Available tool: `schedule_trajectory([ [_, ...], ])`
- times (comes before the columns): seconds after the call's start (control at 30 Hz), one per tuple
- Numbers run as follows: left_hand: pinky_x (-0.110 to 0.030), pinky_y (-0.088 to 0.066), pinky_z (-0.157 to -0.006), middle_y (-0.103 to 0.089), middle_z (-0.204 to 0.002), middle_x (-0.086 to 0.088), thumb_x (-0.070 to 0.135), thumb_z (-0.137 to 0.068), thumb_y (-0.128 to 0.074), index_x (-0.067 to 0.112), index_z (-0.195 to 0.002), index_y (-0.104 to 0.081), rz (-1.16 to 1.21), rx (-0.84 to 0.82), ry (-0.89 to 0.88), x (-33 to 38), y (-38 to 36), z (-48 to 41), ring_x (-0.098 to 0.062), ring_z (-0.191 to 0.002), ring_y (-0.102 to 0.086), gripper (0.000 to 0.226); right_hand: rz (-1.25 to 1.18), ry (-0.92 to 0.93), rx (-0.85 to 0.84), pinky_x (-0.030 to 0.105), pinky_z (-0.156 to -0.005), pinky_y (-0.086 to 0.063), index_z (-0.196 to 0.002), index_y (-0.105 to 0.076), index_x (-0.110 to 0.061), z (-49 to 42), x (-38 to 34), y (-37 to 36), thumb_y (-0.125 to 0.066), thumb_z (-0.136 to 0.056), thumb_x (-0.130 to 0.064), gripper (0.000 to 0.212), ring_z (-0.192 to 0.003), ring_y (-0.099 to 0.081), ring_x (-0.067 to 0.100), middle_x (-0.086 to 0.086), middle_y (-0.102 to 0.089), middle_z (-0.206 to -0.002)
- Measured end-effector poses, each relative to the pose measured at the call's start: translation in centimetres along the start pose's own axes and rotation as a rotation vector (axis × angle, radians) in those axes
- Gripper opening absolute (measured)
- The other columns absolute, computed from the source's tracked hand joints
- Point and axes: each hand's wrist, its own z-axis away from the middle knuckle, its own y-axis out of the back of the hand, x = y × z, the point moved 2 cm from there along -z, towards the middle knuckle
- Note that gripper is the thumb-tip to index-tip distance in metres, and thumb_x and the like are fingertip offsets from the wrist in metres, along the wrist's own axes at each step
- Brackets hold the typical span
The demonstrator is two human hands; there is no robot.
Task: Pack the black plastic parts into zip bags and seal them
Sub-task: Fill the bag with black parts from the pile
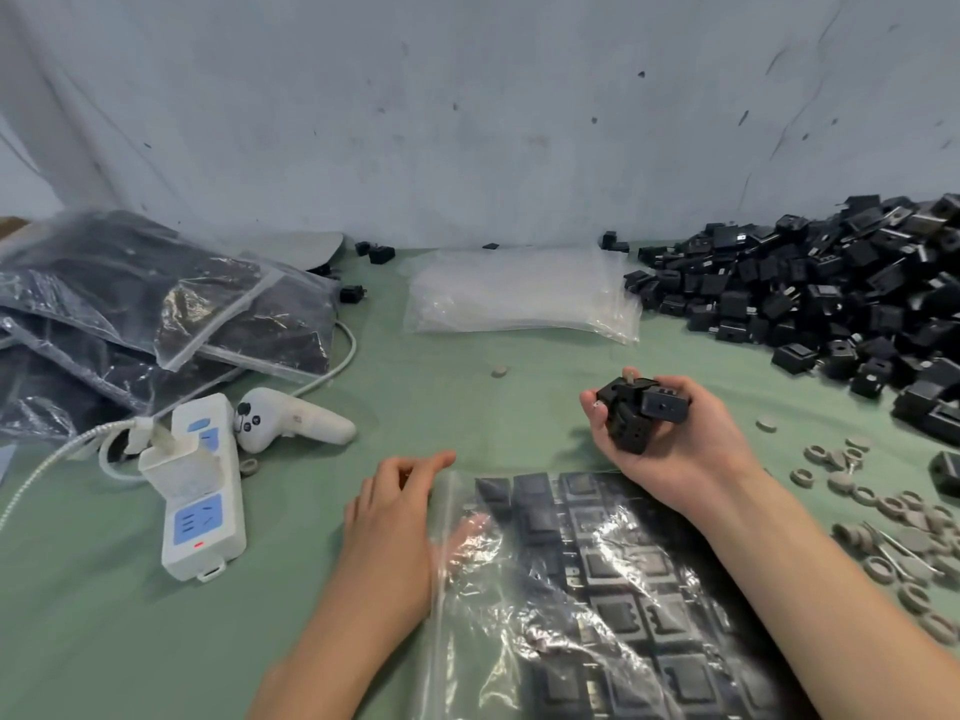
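A clear zip bag [571, 589] lies in front of me on the green cloth, with rows of black plastic parts inside. My left hand [395, 517] holds the bag's open left edge, thumb slipped inside under the plastic. My right hand [670, 439] hovers above the bag's far end and grips a small cluster of black parts [636, 410]. A big heap of loose black parts [831, 298] fills the right rear of the table.
A stack of empty clear bags [519, 293] lies at the back centre. Filled bags [145, 314] are piled at the left. A white power strip [200, 485] with a cable and a white controller [291, 420] sit left of my hands. Grey rubber rings [883, 517] are scattered at the right.
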Motion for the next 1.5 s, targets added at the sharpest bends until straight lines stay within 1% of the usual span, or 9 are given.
schedule_trajectory([
  [0.43,-0.022,-0.021,-0.089,-0.038,-0.115,0.031,0.080,-0.079,-0.030,0.052,-0.128,-0.047,-0.042,0.005,-0.043,2.1,-1.0,-2.1,0.006,-0.105,-0.027,0.059,0.009,0.044,0.029,0.037,-0.069,-0.058,-0.100,-0.064,-0.010,-0.7,-1.0,-0.1,-0.047,-0.096,-0.022,0.021,-0.110,-0.064,0.038,0.027,-0.064,-0.114],
  [0.63,-0.026,-0.027,-0.106,-0.039,-0.130,0.025,0.079,-0.075,-0.043,0.038,-0.145,-0.029,0.031,-0.015,0.033,2.3,-1.6,-2.5,0.001,-0.123,-0.037,0.082,-0.011,0.071,0.036,0.036,-0.067,-0.059,-0.098,-0.064,-0.010,-1.0,-1.4,0.3,-0.047,-0.096,-0.022,0.022,-0.107,-0.065,0.038,0.027,-0.065,-0.114],
  [0.73,-0.029,-0.037,-0.103,-0.037,-0.121,0.025,0.078,-0.073,-0.051,0.037,-0.131,-0.034,0.074,0.026,0.095,1.6,-0.9,-1.9,0.000,-0.115,-0.040,0.073,-0.005,0.073,0.039,0.035,-0.069,-0.058,-0.098,-0.064,-0.010,-1.0,-1.3,0.3,-0.046,-0.096,-0.022,0.021,-0.108,-0.064,0.037,0.027,-0.065,-0.113],
  [0.83,-0.026,-0.030,-0.087,-0.042,-0.111,0.022,0.070,-0.079,-0.053,0.040,-0.099,-0.044,0.009,0.051,0.085,1.1,-0.2,-1.6,-0.004,-0.103,-0.042,0.038,0.001,0.081,0.056,0.036,-0.077,-0.057,-0.100,-0.063,-0.010,-1.0,-1.3,0.2,-0.046,-0.097,-0.022,0.021,-0.109,-0.063,0.037,0.027,-0.063,-0.113],
  [0.93,-0.023,-0.025,-0.094,-0.041,-0.124,0.022,0.051,-0.096,-0.050,0.044,-0.105,-0.056,-0.029,0.001,0.035,0.8,-0.1,-1.1,-0.002,-0.114,-0.037,0.013,0.007,0.091,0.082,0.037,-0.090,-0.055,-0.099,-0.061,-0.011,-0.8,-1.4,-0.3,-0.046,-0.098,-0.024,0.020,-0.102,-0.063,0.037,0.025,-0.061,-0.112],
  [1.13,-0.031,-0.043,-0.086,-0.057,-0.096,0.022,0.009,-0.095,-0.048,0.031,-0.094,-0.061,0.256,0.364,0.108,1.9,1.6,-1.5,-0.010,-0.097,-0.056,0.026,-0.034,0.041,-0.001,0.051,-0.089,-0.056,-0.095,-0.064,-0.007,0.1,-0.6,-1.9,-0.049,-0.096,-0.024,0.022,-0.107,-0.062,0.046,0.029,-0.061,-0.123],
  [1.27,-0.011,-0.038,-0.074,-0.060,-0.094,0.025,0.026,-0.097,-0.049,0.039,-0.096,-0.059,0.391,0.382,-0.005,5.0,2.2,-1.6,0.003,-0.095,-0.055,0.016,-0.037,-0.032,-0.064,0.059,-0.090,-0.054,-0.098,-0.065,-0.008,0.4,1.6,-2.6,-0.048,-0.095,-0.023,0.023,-0.105,-0.064,0.051,0.033,-0.062,-0.122],
  [1.4,-0.014,-0.043,-0.078,-0.058,-0.099,0.026,0.049,-0.098,-0.045,0.044,-0.105,-0.057,0.348,0.252,-0.154,7.9,1.3,-0.7,0.001,-0.099,-0.056,0.015,0.009,-0.091,-0.116,0.056,-0.105,-0.044,-0.099,-0.063,-0.011,0.6,3.9,-3.0,-0.046,-0.092,-0.026,0.023,-0.109,-0.066,0.047,0.028,-0.059,-0.133],
  [1.5,-0.022,-0.044,-0.085,-0.055,-0.098,0.027,0.062,-0.091,-0.043,0.044,-0.111,-0.054,0.296,0.233,-0.147,8.4,0.6,-0.3,0.001,-0.099,-0.053,0.029,0.024,-0.128,-0.156,0.052,-0.092,-0.052,-0.106,-0.060,-0.014,1.1,4.9,-3.3,-0.046,-0.091,-0.028,0.025,-0.116,-0.064,0.041,0.025,-0.061,-0.130],
])
